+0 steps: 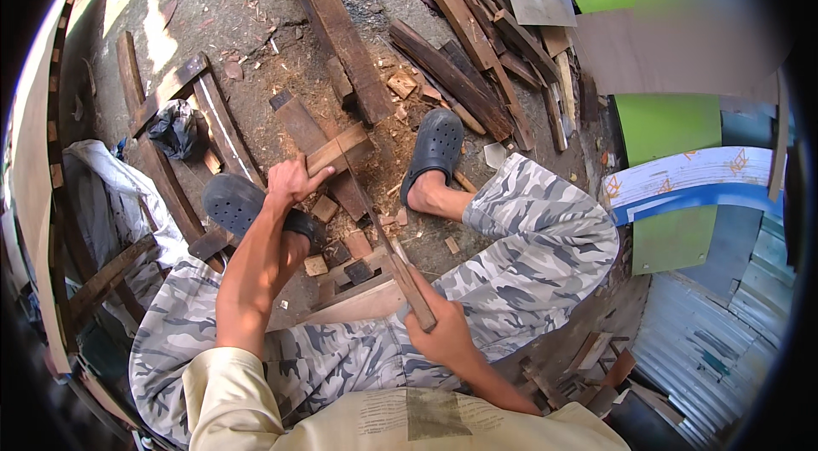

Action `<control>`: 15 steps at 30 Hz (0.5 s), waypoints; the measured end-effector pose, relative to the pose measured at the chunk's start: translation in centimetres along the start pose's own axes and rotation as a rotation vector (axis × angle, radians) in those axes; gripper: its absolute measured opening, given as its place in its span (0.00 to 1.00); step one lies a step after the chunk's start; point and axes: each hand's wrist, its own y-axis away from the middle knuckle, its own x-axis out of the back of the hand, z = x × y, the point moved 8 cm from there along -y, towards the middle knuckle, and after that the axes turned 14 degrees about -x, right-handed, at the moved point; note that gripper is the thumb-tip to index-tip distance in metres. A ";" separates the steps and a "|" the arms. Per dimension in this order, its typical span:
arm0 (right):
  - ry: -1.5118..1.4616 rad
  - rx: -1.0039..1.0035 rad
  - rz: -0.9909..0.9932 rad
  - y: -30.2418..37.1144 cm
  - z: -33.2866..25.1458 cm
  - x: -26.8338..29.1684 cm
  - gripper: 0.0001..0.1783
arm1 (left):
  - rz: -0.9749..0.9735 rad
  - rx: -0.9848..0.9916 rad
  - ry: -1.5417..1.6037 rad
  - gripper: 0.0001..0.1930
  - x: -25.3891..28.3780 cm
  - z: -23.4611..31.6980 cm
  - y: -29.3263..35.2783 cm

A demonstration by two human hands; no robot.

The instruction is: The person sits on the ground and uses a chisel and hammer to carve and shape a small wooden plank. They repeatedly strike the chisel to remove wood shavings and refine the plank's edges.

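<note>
The saw blade (367, 205) is showing dull metal, its handle (415, 294) is looking like matt wood, and the block (325, 157) is showing smoother, paler wood than the rough plank (302, 121). The clogs (435, 142) are looking like matt plastic, the trousers (545, 238) are showing matt cloth, and the crumpled bag (173, 129) is glinting like plastic. The corrugated sheet (703, 357) is showing ridged metal, and the floor (223, 3) is looking rough.

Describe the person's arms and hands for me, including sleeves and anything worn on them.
The left hand and right hand are bare, with no gloves and no watch or band visible. Both forearms are uncovered too. On the left, a loose, short, cream-coloured sleeve covers the upper arm; the right sleeve's edge cannot be made out clearly.
</note>
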 end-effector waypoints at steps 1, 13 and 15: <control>0.040 0.120 0.065 -2.1 -0.4 -0.8 0.38 | 0.019 -0.009 0.010 0.51 0.0 -0.1 -0.4; 0.051 0.100 0.148 -17.3 -2.9 -4.7 0.36 | -0.025 0.127 0.087 0.59 0.1 -0.4 -0.3; 0.061 0.132 0.158 -17.6 -3.3 -4.6 0.35 | 0.063 0.166 0.082 0.61 -0.4 0.0 0.1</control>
